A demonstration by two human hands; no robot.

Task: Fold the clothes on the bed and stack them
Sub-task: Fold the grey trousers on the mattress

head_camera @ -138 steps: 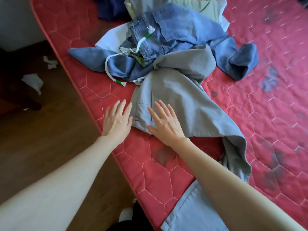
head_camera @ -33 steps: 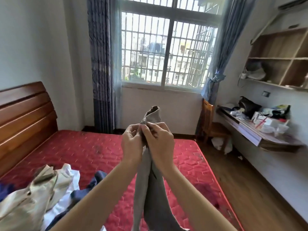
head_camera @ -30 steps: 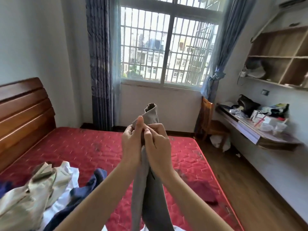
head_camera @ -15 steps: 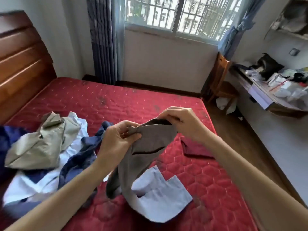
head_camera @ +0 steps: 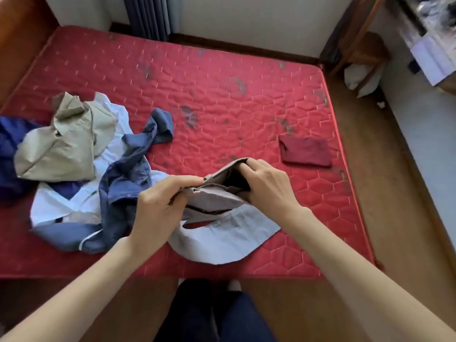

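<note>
Left hand and right hand each pinch the waistband of the grey trousers, fingers clamped on cloth, likely aligning seams for a lengthwise fold. Trousers hang at 6 o'clock over the quilted red mattress. Soft woven cotton, limp. Maroon folded garment at 3 o'clock; unfolded heap at 9

Red quilted mattress; grey trousers; maroon garment

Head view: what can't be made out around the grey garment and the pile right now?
- Grey garment: its type; bunched between left hand and right hand.
- Dark blue cloth: cut off by the left edge.
- Clothes pile: lower layers covered by the beige garment.
</note>
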